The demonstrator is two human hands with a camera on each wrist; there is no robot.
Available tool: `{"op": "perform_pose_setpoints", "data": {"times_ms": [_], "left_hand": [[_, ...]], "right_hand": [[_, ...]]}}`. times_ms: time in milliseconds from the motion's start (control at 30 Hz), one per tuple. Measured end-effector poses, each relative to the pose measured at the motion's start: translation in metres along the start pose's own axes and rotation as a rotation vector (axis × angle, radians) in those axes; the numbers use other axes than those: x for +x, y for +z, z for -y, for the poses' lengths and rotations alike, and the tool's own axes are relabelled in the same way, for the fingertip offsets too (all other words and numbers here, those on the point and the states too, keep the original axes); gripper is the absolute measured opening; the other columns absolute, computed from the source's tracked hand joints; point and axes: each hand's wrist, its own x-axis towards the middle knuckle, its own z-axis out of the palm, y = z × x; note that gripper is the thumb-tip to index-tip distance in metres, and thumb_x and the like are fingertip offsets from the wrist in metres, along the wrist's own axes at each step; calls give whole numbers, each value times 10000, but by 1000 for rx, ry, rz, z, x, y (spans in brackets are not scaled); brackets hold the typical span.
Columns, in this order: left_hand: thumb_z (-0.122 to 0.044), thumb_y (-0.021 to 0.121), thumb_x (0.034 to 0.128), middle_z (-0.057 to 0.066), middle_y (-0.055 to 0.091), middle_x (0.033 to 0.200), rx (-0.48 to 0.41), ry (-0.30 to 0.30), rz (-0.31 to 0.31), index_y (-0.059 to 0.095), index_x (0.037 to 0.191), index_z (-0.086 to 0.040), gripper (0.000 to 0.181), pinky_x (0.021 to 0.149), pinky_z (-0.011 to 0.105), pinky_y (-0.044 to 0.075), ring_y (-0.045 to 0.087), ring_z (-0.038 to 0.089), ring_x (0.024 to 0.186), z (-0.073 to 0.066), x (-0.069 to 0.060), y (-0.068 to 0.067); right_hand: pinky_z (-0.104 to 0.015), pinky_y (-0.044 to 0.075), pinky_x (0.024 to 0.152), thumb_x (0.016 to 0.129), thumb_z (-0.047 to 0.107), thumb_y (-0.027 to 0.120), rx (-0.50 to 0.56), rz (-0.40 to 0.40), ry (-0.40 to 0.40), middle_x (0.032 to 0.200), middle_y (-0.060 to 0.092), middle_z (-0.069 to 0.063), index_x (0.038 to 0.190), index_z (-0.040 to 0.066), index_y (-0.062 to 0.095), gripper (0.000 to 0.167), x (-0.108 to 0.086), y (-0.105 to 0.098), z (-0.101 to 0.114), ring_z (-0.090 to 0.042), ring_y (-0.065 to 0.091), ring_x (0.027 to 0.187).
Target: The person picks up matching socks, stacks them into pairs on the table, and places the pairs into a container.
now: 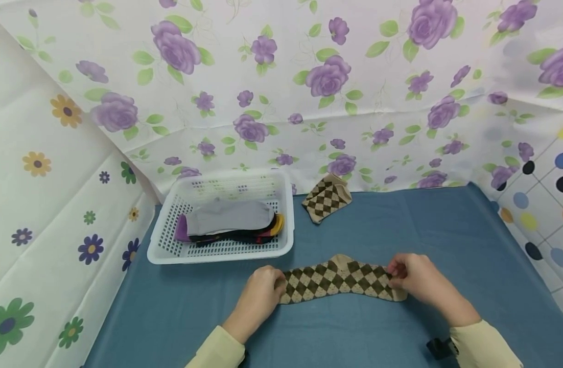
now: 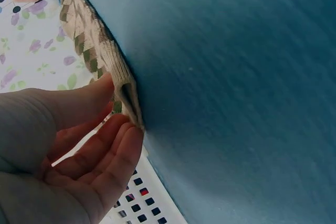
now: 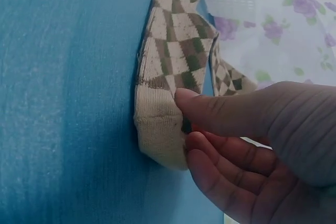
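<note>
A beige sock with a brown diamond pattern lies stretched lengthwise on the blue cloth, its heel pointing away from the person. At its left end, my left hand pinches the ribbed cuff between thumb and fingers; the cuff's opening shows in the left wrist view. My right hand pinches the far edge close to the plain beige toe. Farther back, a second sock of the same pattern lies crumpled on the cloth, apart from both hands.
A white perforated basket stands at the back left. Inside it are folded socks, a grey one on top, with purple, black and yellow ones below. Flowered sheeting rises behind the blue cloth, with patterned walls at both sides.
</note>
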Motion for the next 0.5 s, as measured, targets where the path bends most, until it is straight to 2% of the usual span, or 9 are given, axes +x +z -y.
{"op": "perform_pose_setpoints", "data": {"times_ms": [167,333,400,500], "left_hand": [[-107,712,810,-33,642,862,2,-1,18,723,928,-149,125,680,264,524,612,112,797,4,0,3],[-130,703,819,-36,643,863,17,0,33,724,924,-157,110,684,271,525,614,111,803,5,0,1],[-157,700,827,-41,636,852,23,5,33,722,920,-165,96,670,263,517,604,99,783,4,0,-2],[-205,703,831,-43,633,855,37,14,23,718,929,-172,105,649,250,505,594,90,769,0,-2,-5]], "right_hand": [[-264,482,579,789,162,745,-16,28,-22,782,635,19,873,147,649,128,6,-4,-1,-104,593,705],[-273,487,593,837,283,703,-98,-40,-103,806,644,28,918,158,650,157,28,-21,12,-104,592,709],[-314,511,653,848,304,691,-129,-78,-121,900,662,-23,1007,132,644,239,43,-30,22,-146,609,784],[-431,514,788,854,356,677,-152,-105,-116,1125,630,-124,1177,95,581,427,70,-41,36,-276,603,983]]}}
